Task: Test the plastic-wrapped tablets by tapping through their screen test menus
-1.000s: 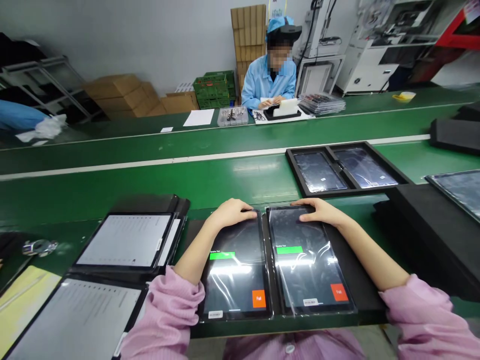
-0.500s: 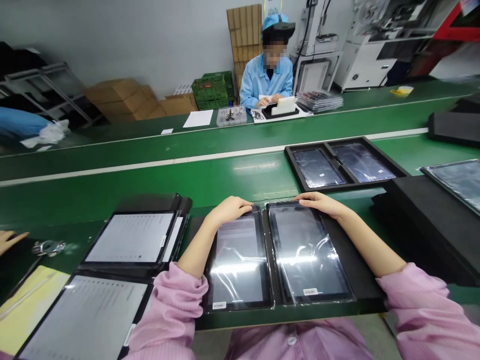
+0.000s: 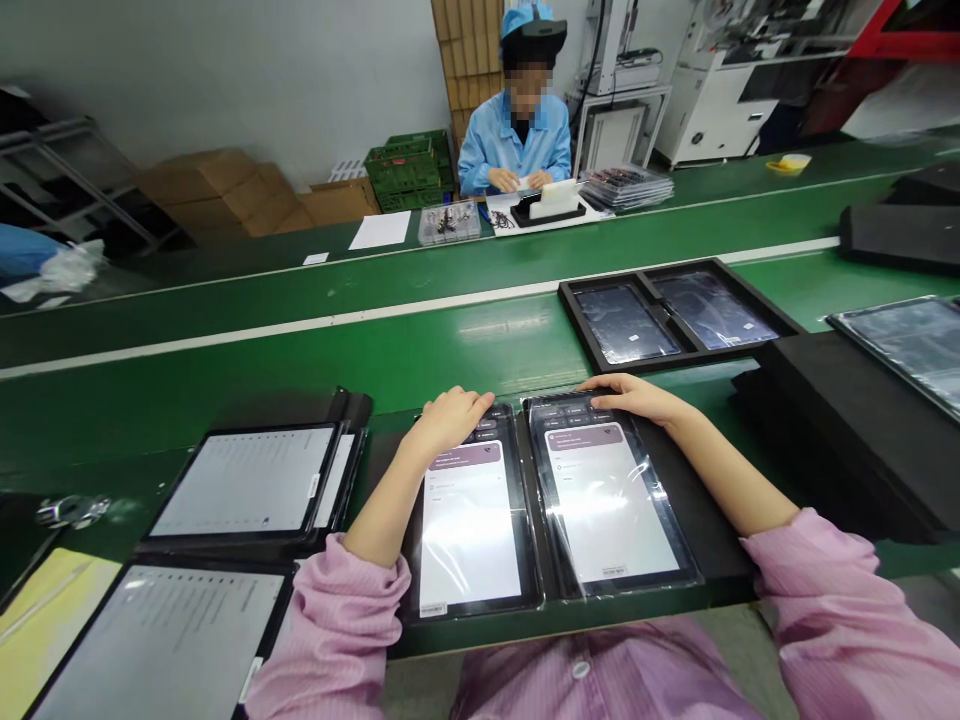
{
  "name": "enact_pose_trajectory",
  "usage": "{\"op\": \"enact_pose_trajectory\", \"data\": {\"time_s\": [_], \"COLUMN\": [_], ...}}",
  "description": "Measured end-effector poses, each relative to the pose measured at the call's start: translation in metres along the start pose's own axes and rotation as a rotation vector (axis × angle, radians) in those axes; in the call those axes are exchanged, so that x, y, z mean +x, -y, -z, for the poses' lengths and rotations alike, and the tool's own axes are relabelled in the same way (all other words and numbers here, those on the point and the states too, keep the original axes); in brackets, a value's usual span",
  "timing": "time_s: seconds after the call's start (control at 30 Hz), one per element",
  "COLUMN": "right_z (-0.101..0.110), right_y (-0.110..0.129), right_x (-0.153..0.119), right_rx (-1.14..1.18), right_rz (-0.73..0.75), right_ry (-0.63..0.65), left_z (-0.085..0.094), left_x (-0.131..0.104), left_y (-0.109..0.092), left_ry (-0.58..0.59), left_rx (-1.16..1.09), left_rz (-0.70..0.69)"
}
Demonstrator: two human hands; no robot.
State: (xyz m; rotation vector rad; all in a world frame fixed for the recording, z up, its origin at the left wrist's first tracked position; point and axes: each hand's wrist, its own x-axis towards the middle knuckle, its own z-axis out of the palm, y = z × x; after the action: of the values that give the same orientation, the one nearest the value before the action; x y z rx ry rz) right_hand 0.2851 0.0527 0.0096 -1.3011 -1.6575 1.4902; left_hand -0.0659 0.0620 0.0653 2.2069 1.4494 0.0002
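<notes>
Two tablets in clear film lie side by side before me, screens lit with a panel of tiles and a mauve banner. My left hand [image 3: 454, 425] rests across the top of the left tablet [image 3: 472, 535], fingers stretched towards its upper right corner and partly hiding the tiles. At the upper edge of the right tablet [image 3: 615, 500] is my right hand [image 3: 634, 395], its fingers extended over the edge and one digit on the screen. Both hands are open and lift nothing. White labels mark the tablets' lower edges.
To the left lie more lit tablets [image 3: 244, 480] beside a yellow sheet [image 3: 56, 600]. A black foam tray [image 3: 566, 300] with two tablets sits beyond my right hand. Black foam blocks [image 3: 847, 430] stand at right. Across the green bench [image 3: 360, 360], a co-worker in blue [image 3: 517, 140] sits working.
Both tablet screens have gone from dim grey to a bright panel with tiles. My fingers have shifted slightly on the upper edges. The other person's hand at far left is gone from view.
</notes>
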Motion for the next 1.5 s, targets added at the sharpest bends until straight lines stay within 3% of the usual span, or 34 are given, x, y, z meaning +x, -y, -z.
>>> {"op": "enact_pose_trajectory", "data": {"time_s": [0.17, 0.47, 0.77, 1.03, 1.5], "right_z": [-0.003, 0.001, 0.011, 0.020, 0.024], "right_y": [0.002, -0.003, 0.002, 0.029, 0.044], "right_x": [-0.001, 0.008, 0.015, 0.018, 0.010], "right_rx": [0.046, 0.022, 0.020, 0.071, 0.050], "right_rz": [-0.029, -0.090, -0.140, -0.036, 0.009], "right_ry": [0.003, -0.085, -0.040, 0.058, 0.108], "left_z": [0.013, 0.036, 0.035, 0.029, 0.032], "left_x": [-0.001, -0.011, -0.010, -0.003, -0.008], "left_y": [0.001, 0.008, 0.005, 0.002, 0.003], "left_ry": [0.082, 0.138, 0.099, 0.104, 0.174], "left_rx": [-0.084, -0.282, -0.195, -0.034, -0.003], "left_rz": [0.058, -0.035, -0.015, -0.036, -0.049]}}
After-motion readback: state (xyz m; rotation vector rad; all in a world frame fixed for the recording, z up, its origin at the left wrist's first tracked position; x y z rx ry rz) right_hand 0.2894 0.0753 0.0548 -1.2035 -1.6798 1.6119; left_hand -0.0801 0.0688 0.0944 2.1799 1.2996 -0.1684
